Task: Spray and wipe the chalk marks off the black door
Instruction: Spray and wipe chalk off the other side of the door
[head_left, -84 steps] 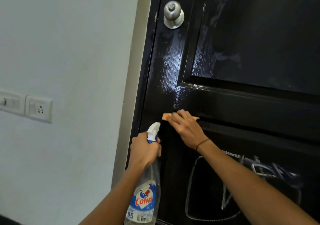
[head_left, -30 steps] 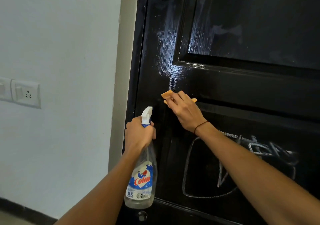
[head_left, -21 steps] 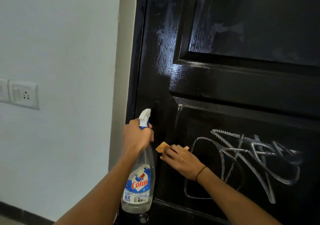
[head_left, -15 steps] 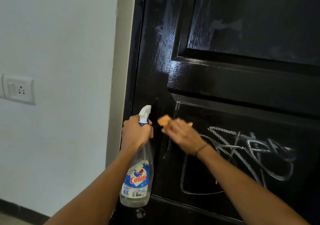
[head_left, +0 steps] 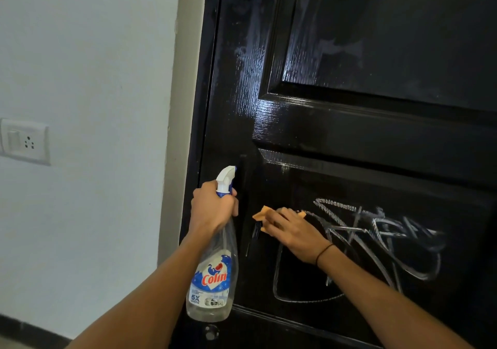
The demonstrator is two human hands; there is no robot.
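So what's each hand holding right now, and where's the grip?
Left hand grips the spray bottle at its neck, below the trigger head. Right hand presses the orange cloth flat against the door.

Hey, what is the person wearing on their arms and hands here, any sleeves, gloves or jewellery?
Both forearms are bare as far as the frame shows: no sleeves and no gloves. The right hand has a thin dark band around its wrist. The left hand shows no band, watch or ring from this side. No rings show on the right fingers either.

Single head-worn wide-angle view, aimed forward and slightly down. The black door (head_left: 376, 133) is seen close up, at arm's reach, tilted in frame; wall (head_left: 80, 66) is caught at left.
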